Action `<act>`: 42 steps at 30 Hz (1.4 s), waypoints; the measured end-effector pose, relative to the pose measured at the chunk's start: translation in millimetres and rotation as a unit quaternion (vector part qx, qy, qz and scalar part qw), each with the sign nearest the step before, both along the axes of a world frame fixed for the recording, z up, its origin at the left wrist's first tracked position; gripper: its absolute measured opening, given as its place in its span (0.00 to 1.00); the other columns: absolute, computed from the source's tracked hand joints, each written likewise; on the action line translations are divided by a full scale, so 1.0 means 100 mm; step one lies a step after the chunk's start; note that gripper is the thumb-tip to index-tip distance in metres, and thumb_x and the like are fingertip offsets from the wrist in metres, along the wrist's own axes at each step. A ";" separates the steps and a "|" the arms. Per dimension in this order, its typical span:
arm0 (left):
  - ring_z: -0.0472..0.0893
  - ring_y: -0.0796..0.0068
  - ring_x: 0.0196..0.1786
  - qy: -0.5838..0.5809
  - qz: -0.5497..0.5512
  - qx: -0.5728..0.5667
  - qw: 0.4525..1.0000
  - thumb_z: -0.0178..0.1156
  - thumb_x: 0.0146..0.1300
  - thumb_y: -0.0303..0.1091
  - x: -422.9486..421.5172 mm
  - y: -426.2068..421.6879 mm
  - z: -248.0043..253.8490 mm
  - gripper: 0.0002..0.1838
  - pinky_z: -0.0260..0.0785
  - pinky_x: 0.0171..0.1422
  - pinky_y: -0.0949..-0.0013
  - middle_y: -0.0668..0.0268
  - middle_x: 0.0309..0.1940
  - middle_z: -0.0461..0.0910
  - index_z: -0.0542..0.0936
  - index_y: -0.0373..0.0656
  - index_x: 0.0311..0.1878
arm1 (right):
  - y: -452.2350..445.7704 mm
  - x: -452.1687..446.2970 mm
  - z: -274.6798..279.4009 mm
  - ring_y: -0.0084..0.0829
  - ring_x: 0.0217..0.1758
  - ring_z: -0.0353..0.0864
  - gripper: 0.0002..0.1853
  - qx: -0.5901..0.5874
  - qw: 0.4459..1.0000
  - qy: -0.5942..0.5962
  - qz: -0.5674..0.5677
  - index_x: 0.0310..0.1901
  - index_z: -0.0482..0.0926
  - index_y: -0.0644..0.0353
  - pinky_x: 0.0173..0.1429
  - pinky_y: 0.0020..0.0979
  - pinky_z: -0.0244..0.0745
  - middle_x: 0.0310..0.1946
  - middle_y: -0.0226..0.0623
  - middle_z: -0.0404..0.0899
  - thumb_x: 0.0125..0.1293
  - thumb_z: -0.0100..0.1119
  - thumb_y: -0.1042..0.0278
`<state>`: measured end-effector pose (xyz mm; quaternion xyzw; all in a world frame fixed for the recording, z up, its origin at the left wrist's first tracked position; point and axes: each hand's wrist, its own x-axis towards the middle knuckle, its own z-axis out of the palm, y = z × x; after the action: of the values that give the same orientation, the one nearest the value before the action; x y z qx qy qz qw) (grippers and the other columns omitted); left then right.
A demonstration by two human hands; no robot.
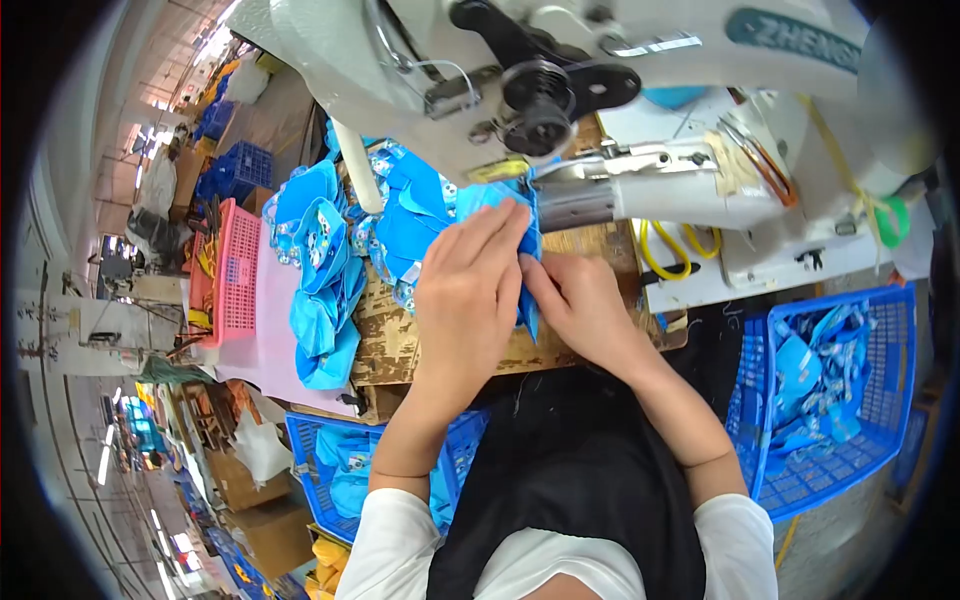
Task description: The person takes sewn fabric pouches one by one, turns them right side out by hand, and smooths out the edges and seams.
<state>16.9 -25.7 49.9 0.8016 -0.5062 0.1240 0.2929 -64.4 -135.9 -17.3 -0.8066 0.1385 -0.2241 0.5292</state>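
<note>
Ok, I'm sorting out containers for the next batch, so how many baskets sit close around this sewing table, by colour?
Pink: 1, the left-side basket
Blue: 2, the lower-left basket and the right-side basket
Total: 3

White short sleeves (392, 540), white round neckline (560, 560), plain black apron (570, 470) over front.

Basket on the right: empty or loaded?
Loaded, not empty: blue fabric pieces lie heaped inside the blue basket.
</note>
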 end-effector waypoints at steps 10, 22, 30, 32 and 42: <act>0.81 0.60 0.59 -0.070 0.040 0.070 0.994 0.61 0.60 0.23 -0.10 0.00 0.02 0.22 0.68 0.67 0.60 0.62 0.60 0.82 0.82 0.39 0.60 | 0.07 -0.01 -0.09 0.23 0.17 0.65 0.24 0.243 0.968 -0.041 0.050 0.23 0.77 0.64 0.23 0.27 0.63 0.14 0.31 0.73 0.79 0.51 0.61; 0.80 0.62 0.62 -0.164 0.131 0.191 0.959 0.61 0.59 0.29 -0.25 -0.18 0.03 0.24 0.67 0.63 0.63 0.58 0.65 0.77 0.79 0.37 0.60 | 0.08 -0.02 -0.01 0.17 0.19 0.64 0.20 0.301 0.949 -0.075 0.059 0.27 0.77 0.63 0.23 0.20 0.59 0.17 0.27 0.72 0.80 0.50 0.64; 0.80 0.59 0.62 -0.121 0.124 0.097 0.980 0.61 0.57 0.25 -0.17 -0.20 -0.12 0.23 0.67 0.68 0.60 0.57 0.58 0.81 0.80 0.34 0.58 | -0.02 0.07 0.10 0.16 0.19 0.63 0.21 0.282 0.955 -0.082 0.046 0.26 0.77 0.62 0.22 0.20 0.57 0.17 0.26 0.72 0.80 0.51 0.64; 0.80 0.58 0.61 -0.115 0.098 0.077 0.986 0.61 0.57 0.25 -0.17 -0.15 -0.13 0.23 0.67 0.69 0.60 0.57 0.58 0.82 0.80 0.35 0.58 | 0.01 0.04 0.08 0.15 0.19 0.63 0.21 0.294 0.952 -0.081 0.031 0.26 0.77 0.62 0.22 0.20 0.57 0.17 0.26 0.71 0.80 0.51 0.64; 0.77 0.50 0.61 -0.042 0.065 -0.028 0.997 0.60 0.55 0.22 -0.17 0.00 -0.17 0.22 0.65 0.69 0.55 0.58 0.56 0.82 0.81 0.35 0.55 | -0.02 -0.12 0.00 0.23 0.17 0.64 0.17 0.088 0.996 -0.023 0.002 0.25 0.77 0.65 0.22 0.31 0.60 0.14 0.30 0.69 0.72 0.59 0.65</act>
<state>-0.1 -26.1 32.9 0.8182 -0.4613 0.1910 0.2851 -76.7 -138.1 -17.6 -0.7519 0.1440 -0.2288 0.6012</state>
